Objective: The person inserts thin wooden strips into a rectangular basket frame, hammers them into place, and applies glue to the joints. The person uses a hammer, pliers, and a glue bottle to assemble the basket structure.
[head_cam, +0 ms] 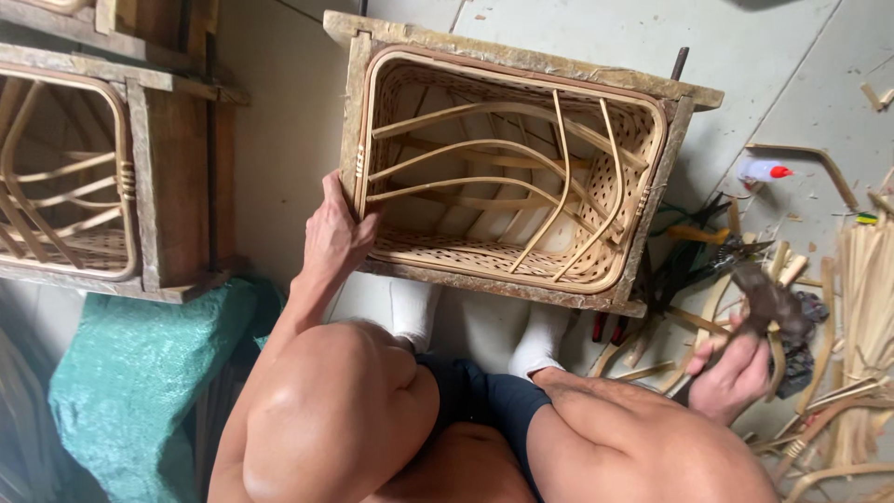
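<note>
A woven rattan basket (pixel 643 140) sits inside a rough wooden frame (pixel 521 54) on the floor in front of my knees, with bent cane ribs crossing its inside. My left hand (pixel 335 233) grips the frame's near left corner, thumb over the edge. Down at the right, my right hand (pixel 740 368) is closed on a dark-headed tool (pixel 768 303), lifted above a pile of cane strips (pixel 861 307). My feet in white socks rest under the frame's near side.
A second framed basket (pixel 65 177) stands at the left. A green sack (pixel 140 373) lies below it. Pliers and dark tools (pixel 694 251), a small white bottle with a red cap (pixel 764 171) and cane offcuts litter the floor at right.
</note>
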